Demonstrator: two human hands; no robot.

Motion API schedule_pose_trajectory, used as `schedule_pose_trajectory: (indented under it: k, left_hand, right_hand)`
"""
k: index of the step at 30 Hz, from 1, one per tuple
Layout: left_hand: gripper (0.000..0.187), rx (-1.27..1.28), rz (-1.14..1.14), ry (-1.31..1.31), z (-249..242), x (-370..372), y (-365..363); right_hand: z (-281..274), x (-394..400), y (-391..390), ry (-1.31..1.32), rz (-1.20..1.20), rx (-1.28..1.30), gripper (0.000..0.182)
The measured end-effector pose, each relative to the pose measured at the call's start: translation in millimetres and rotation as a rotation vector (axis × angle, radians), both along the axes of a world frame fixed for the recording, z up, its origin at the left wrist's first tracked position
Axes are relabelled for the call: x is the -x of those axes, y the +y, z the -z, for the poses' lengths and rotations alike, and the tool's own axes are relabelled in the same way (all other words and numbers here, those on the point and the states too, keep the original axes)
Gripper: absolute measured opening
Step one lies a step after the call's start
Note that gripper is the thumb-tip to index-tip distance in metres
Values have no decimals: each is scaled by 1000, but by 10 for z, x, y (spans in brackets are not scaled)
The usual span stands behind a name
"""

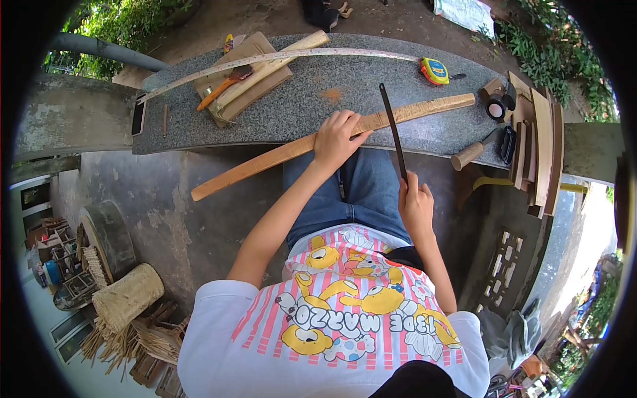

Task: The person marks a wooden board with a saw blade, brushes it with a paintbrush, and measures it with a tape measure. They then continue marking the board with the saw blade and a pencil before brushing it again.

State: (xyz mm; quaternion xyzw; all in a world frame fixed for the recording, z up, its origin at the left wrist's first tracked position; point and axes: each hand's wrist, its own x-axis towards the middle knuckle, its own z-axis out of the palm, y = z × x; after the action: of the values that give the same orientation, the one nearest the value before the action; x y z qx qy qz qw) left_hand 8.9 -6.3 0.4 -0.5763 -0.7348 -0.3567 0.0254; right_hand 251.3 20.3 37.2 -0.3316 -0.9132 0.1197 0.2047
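A long, narrow wooden strip (279, 154) lies slantwise over the front edge of the stone table, its left end sticking out past the edge. My left hand (340, 138) is wrapped round the strip near its middle. In my right hand (416, 204) is a thin, dark file (393, 127), gripped at its lower end. Its blade points away from me and crosses over the strip to the right of my left hand. A small patch of orange-brown sawdust (331, 95) lies on the table just beyond the strip.
Across the granite table (305, 109) stretches a tape measure (434, 71), its blade running to a phone (139, 117). Boards (255, 89) with an orange-handled tool (224, 89) lie left. A wooden-handled tool (468, 155) and wood pieces (541, 146) are right.
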Motion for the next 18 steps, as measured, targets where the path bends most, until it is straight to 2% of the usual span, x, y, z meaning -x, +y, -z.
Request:
schedule_pose_trajectory:
  k: [1,3,13,18]
  left_hand:
    - [39,1,0,-2,10,8,-3]
    - [39,3,1,-3,-17,8,-15]
    - [39,6,-2,-8,-24,1,-16]
    - [39,16,1,-17,-43,-6,-21]
  right_hand:
    - [-4,39,34,2,-1,-3,25]
    - [-8,116,87,-62,-16,5,14]
    - [124,208,188,-89,-34,-19,16]
    - [87,185,143,-88,-26,66,19]
